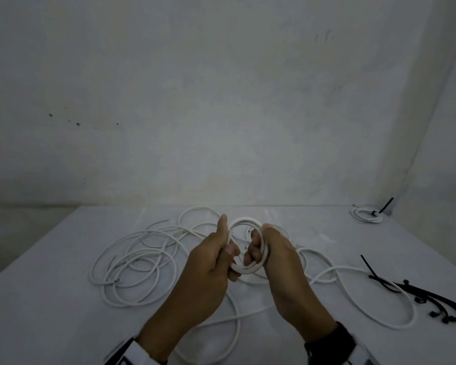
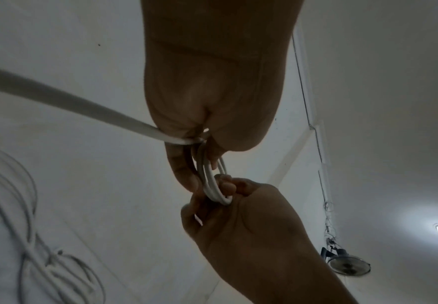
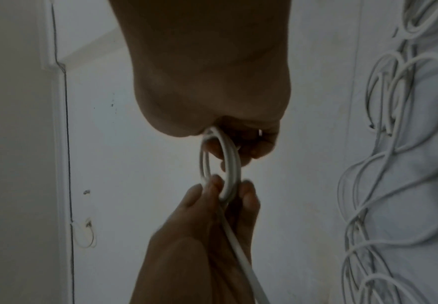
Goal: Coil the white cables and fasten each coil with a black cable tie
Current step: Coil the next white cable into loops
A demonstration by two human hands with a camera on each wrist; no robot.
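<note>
- White cable coil (image 1: 245, 246): a small ring of several turns, held upright above the table (image 1: 50, 299), at centre of the head view. No tie on it.
- Left hand (image 1: 211, 262): grips the coil at its 9 o'clock side, thumb raised along the outside of the ring, fingers curled round the strands. From the left wrist view, a length of cable runs out of this grip away from the ring.
- Right hand (image 1: 277, 259): grips the coil at its 3 o'clock side, fingers hooked through the ring and closed on the strands, thumb on top.
- Loose white cables (image 1: 137, 262): lying in wide, tangled loops on the table at 9 o'clock of the hands; further loops (image 1: 353, 283) trail off at 3 to 4 o'clock.
- Black cable ties (image 1: 432, 299): a bundle on the table at 4 o'clock, near the right edge.
- Finished coil (image 1: 367, 214): small, bound with a black tie, at 2 o'clock, in the far right corner of the table, well apart from the hands.
- Wall (image 1: 221, 101): pale, marked, behind the table.
</note>
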